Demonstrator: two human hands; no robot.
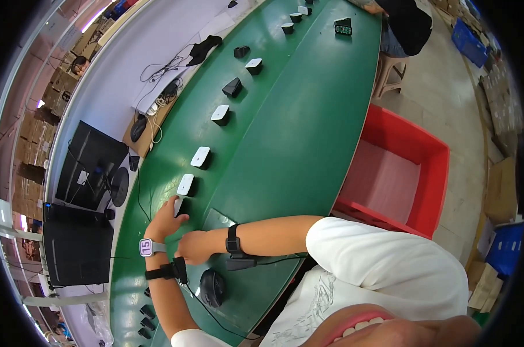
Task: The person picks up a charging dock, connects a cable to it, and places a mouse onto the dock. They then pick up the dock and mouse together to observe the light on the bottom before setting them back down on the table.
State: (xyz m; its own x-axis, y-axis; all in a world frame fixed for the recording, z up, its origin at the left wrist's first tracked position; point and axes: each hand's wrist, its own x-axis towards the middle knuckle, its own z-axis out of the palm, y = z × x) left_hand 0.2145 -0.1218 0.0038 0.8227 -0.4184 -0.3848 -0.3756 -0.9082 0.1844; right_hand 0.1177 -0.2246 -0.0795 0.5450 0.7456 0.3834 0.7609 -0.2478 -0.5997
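Note:
My left hand (166, 222), with a watch on its wrist, is at the near end of a row of small boxes on the green table (285, 144). Its thumb and fingers close round a small white-topped box (178, 206), partly covered by the hand. Just beyond stands another white-topped black box (185, 184). My right hand (195, 247) is curled beside the left wrist; its fingertips are hidden, so what they hold, if anything, does not show. A flat, shiny grey piece (218, 220) lies by the right wrist. Near the forearms rests a black computer mouse (212, 288).
More small boxes (220, 114) run up the table, some white-topped, some black. Monitors (91, 165) and cables line the left side. A red bin (389, 168) stands right of the table edge. Another person (405, 26) sits at the far right on a stool (391, 72).

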